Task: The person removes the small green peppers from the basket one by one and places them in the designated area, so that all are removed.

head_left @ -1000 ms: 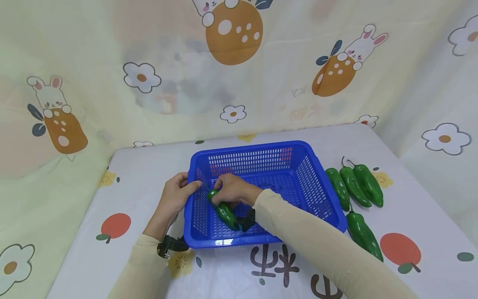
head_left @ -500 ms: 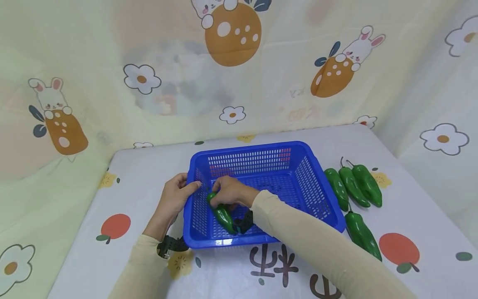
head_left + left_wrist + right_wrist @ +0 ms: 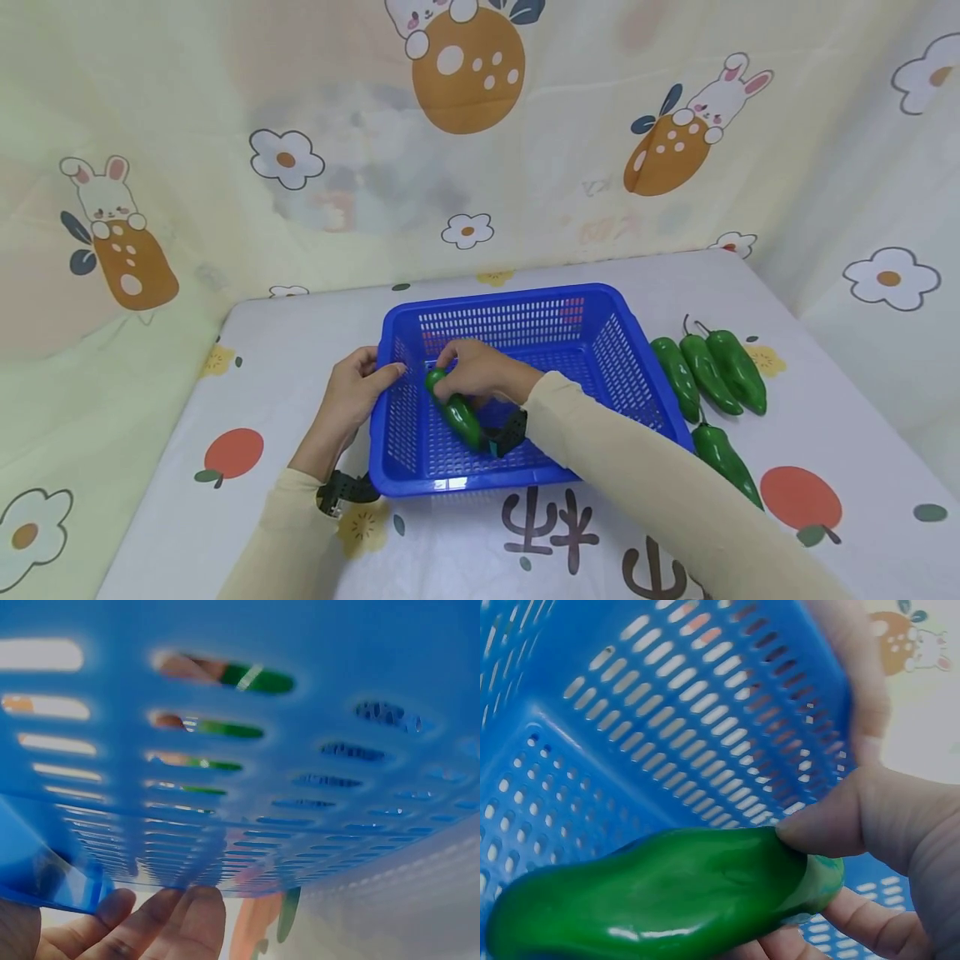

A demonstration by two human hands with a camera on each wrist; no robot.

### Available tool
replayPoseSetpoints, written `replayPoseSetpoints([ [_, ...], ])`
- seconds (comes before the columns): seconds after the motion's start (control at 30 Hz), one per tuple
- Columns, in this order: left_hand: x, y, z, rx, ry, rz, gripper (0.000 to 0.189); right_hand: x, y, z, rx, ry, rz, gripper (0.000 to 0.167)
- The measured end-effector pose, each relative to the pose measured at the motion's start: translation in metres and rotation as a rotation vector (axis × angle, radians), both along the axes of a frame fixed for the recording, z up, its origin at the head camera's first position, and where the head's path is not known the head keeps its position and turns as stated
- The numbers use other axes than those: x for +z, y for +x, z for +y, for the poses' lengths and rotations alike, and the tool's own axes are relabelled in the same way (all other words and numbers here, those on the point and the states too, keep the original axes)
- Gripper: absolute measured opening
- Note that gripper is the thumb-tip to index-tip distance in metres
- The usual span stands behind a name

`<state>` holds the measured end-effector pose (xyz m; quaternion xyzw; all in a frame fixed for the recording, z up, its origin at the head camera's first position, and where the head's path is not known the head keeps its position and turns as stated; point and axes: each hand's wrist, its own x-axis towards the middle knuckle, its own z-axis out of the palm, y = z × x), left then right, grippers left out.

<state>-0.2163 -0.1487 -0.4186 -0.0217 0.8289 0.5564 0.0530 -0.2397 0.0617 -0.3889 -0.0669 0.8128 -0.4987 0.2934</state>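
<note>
A glossy green chili pepper [image 3: 462,422] is in the left part of the blue plastic basket [image 3: 517,293]. My right hand [image 3: 487,372] pinches it near the stem end, and the right wrist view shows the thumb [image 3: 825,821] on top with fingers curled beneath. The pepper's blunt lower end reaches toward the wrist strap. At the basket's left side, my left hand [image 3: 351,396] grips the rim, thumb over the edge and fingers outside. From the left wrist view, its fingers [image 3: 191,922] touch the slotted wall from outside, and green shows through the slots.
Several green peppers lie on the tablecloth right of the basket: three side by side [image 3: 711,371] and one closer [image 3: 726,458], partly covered by the right sleeve [image 3: 645,475]. A patterned cloth backdrop [image 3: 360,233] rises behind the table.
My right hand has shifted slightly to the right inside the basket, carrying the pepper with it. The left hand keeps its grip on the rim, and the basket stays put.
</note>
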Motion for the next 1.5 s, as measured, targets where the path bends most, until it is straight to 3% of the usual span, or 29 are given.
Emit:
replayPoseSetpoints([
  [0.47,-0.005,0.0,0.001,0.016,-0.019,-0.006,0.041,0.028,0.009,0.053,-0.07,-0.099,0.011,0.048],
  [0.87,-0.002,-0.004,0.0,0.001,-0.018,0.012,0.042,0.05,0.018,0.094,-0.117,-0.085,0.05,0.05],
  [1.5,-0.001,-0.003,0.0,0.01,-0.039,-0.005,0.044,0.056,0.033,0.142,-0.144,-0.066,0.12,0.053],
])
